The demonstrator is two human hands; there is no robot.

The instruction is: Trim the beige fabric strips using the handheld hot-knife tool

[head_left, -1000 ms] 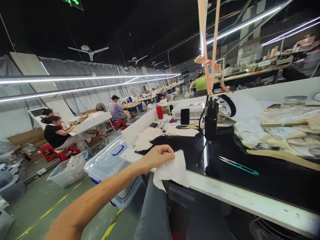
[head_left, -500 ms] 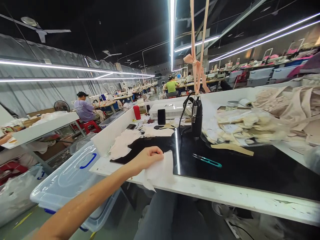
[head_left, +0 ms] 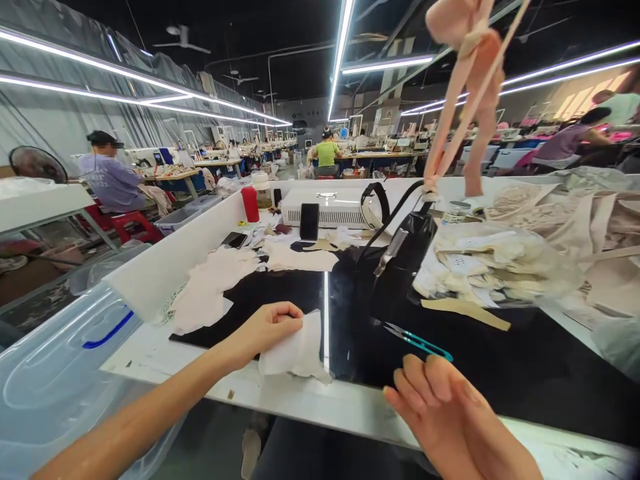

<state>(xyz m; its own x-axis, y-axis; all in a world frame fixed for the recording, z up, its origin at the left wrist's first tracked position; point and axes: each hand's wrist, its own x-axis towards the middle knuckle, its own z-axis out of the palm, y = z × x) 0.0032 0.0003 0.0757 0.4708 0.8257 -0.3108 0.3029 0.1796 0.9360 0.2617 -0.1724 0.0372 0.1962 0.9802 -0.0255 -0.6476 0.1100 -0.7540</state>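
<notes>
Pinched in my left hand (head_left: 273,330) is a piece of pale fabric (head_left: 295,350), lying at the front edge of the black board (head_left: 285,287) on the white table. My right hand (head_left: 445,407) is raised near the front edge, fingers loosely curled and apart from the thumb, with nothing visible in it. Just beyond that hand lie teal-handled thread snips (head_left: 425,345). A black iron-like device (head_left: 405,257) hangs tilted from knotted pink fabric strips (head_left: 465,107), its lower end by the board.
Pale cut pieces (head_left: 210,283) lie at the left, near a phone on a stand (head_left: 309,221) and a white vented box (head_left: 327,207). A plastic bag of cream pieces (head_left: 490,263) and beige fabric (head_left: 595,233) fill the right. A tan strip (head_left: 465,312) lies before the bag.
My right hand has come into view at the lower right. The hanging black device has gone from upright to tilted. My left hand still pinches the pale fabric; the whole view has shifted.
</notes>
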